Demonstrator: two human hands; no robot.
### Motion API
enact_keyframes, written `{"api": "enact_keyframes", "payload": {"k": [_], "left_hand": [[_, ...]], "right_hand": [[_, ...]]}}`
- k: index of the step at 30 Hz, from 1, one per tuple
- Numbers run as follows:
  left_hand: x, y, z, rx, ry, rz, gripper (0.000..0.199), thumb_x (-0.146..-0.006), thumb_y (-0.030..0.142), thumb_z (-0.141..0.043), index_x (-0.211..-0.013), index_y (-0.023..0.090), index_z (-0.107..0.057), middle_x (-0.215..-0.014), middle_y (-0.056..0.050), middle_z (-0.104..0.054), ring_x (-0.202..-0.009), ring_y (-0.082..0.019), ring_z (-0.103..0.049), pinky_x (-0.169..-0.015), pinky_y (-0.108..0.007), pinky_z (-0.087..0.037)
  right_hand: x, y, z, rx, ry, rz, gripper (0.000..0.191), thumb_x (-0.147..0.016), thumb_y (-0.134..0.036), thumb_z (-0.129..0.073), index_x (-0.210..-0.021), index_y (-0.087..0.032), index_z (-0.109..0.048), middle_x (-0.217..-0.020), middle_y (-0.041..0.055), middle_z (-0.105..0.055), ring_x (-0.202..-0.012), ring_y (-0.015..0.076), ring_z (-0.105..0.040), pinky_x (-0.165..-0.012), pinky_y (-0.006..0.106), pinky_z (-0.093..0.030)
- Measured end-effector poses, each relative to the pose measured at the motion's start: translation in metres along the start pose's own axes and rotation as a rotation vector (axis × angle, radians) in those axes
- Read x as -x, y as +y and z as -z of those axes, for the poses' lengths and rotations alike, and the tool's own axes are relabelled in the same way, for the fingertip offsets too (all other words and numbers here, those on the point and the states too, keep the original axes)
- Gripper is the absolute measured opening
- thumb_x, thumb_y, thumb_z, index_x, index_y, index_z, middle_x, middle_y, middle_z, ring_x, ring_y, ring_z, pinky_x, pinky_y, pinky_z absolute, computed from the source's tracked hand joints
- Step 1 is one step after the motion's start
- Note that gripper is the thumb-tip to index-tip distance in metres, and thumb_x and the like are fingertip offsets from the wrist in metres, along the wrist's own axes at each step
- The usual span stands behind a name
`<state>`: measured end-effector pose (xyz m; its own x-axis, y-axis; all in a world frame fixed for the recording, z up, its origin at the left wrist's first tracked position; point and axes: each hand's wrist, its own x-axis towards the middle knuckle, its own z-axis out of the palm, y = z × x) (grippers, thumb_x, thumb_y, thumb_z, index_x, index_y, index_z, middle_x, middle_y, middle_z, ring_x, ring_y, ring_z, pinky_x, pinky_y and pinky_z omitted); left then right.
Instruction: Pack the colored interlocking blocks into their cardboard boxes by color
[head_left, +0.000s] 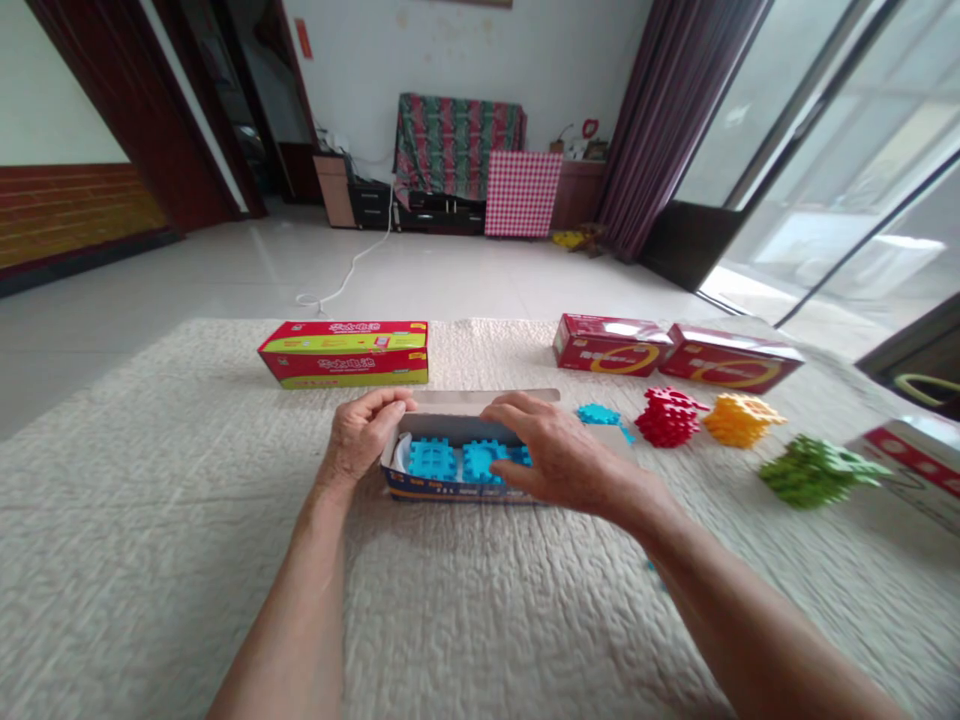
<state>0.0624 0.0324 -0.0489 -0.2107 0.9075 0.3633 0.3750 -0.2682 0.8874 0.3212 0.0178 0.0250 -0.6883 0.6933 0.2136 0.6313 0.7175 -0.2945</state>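
Observation:
An open blue cardboard box (450, 492) lies in front of me, its lid flap (465, 402) folded back. Inside it sit blue toothed plastic pieces (433, 459), with a bit of clear plastic bag (403, 455) at the left end. My left hand (361, 435) pinches the box's back left corner between thumb and fingers. Over the right part of the box is my right hand (559, 450), fingers stretched out and thumb apart, close above the blue pieces. Its palm hides the box's right end, so contact there is unclear.
Right of the box lie loose blue pieces (600, 414) and red (669, 416), yellow (741, 418) and green (817, 470) stacks. Behind stand a red-and-yellow-green box (345, 355) and two dark red boxes (611, 345). A white-and-red box (915, 465) is far right on the quilted cover (187, 520).

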Motion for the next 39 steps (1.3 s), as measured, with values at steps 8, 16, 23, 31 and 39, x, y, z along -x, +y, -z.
{"api": "enact_keyframes", "payload": {"k": [8,16,23,31,39], "left_hand": [[-0.001,-0.003,0.001,-0.015,0.008,0.007,0.026,-0.076,0.036,-0.063,-0.091,0.018,-0.074,-0.085,-0.003,-0.078,-0.084,-0.021,-0.071,-0.084,-0.031,-0.056],[-0.002,-0.011,0.003,-0.031,0.013,0.061,0.026,-0.073,0.041,-0.068,-0.090,0.023,-0.075,-0.089,-0.002,-0.078,-0.088,-0.022,-0.071,-0.087,-0.032,-0.055],[-0.002,-0.016,0.005,-0.034,0.015,0.048,0.025,-0.074,0.040,-0.069,-0.093,0.025,-0.075,-0.092,-0.002,-0.077,-0.092,-0.023,-0.071,-0.091,-0.035,-0.055],[-0.001,-0.012,0.005,-0.015,0.019,0.073,0.022,-0.073,0.038,-0.070,-0.091,0.026,-0.076,-0.090,0.000,-0.077,-0.091,-0.022,-0.071,-0.087,-0.033,-0.057],[-0.001,-0.012,0.003,-0.008,0.021,0.056,0.023,-0.073,0.039,-0.070,-0.091,0.026,-0.075,-0.090,0.000,-0.077,-0.090,-0.023,-0.071,-0.088,-0.033,-0.056]], "right_hand": [[0.023,0.032,0.029,0.004,0.215,-0.072,0.030,-0.085,-0.024,-0.058,-0.113,-0.015,-0.064,-0.110,0.0102,-0.069,-0.097,0.0213,-0.064,-0.087,0.036,-0.049],[0.055,0.131,0.032,0.045,0.334,-0.457,0.023,-0.079,-0.018,-0.057,-0.099,-0.013,-0.067,-0.099,0.0103,-0.073,-0.086,0.0192,-0.067,-0.078,0.031,-0.051],[0.050,0.144,0.000,0.119,0.113,-0.651,0.032,-0.084,-0.031,-0.062,-0.111,-0.014,-0.067,-0.108,0.0132,-0.072,-0.098,0.0233,-0.066,-0.080,0.030,-0.048],[0.045,0.141,-0.007,0.128,0.058,-0.717,0.034,-0.081,-0.036,-0.068,-0.105,-0.012,-0.070,-0.101,0.0152,-0.073,-0.093,0.0256,-0.067,-0.074,0.029,-0.046],[0.074,0.122,0.008,0.187,0.131,-0.621,0.031,-0.083,-0.031,-0.061,-0.109,-0.014,-0.065,-0.101,0.0121,-0.070,-0.087,0.0208,-0.064,-0.072,0.027,-0.044]]}}
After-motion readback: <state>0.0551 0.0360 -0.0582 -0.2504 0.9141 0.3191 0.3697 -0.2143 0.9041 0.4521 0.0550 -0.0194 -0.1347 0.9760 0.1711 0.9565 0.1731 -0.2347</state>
